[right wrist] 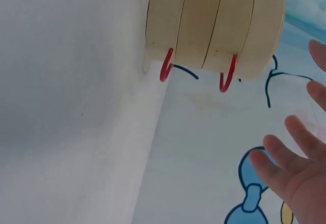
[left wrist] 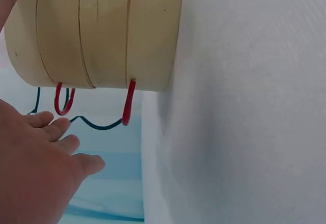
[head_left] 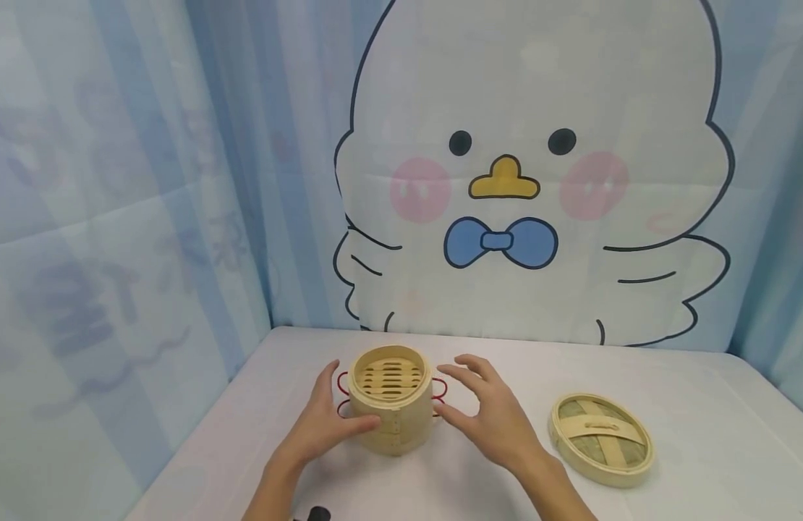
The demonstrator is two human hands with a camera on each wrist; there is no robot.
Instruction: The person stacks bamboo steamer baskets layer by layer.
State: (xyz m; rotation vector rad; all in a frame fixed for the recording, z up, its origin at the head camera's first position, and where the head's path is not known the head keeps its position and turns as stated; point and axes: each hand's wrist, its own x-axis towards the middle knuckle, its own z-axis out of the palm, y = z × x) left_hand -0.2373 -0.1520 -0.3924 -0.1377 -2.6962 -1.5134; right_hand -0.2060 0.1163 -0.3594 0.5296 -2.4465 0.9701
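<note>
A round bamboo steamer (head_left: 411, 423), stacked in tiers with no lid on it, stands on the white table. Its slatted rack (head_left: 392, 379) faces up, and red loop handles (left wrist: 129, 104) stick out from both sides. My left hand (head_left: 320, 416) is at its left side, fingers spread, the thumb reaching across the front wall in the head view. On the other side my right hand (head_left: 489, 412) hovers with gently bent fingers. In the right wrist view a gap shows between that hand's fingers and the red loops (right wrist: 229, 74). Neither hand grips anything.
The steamer's round bamboo lid (head_left: 603, 454) lies on the table (head_left: 479, 492) to the right of my right hand. Behind the table hangs a curtain (head_left: 506, 289) with a cartoon bird, and another curtain borders the left. A small black object (head_left: 320, 514) shows at the bottom edge.
</note>
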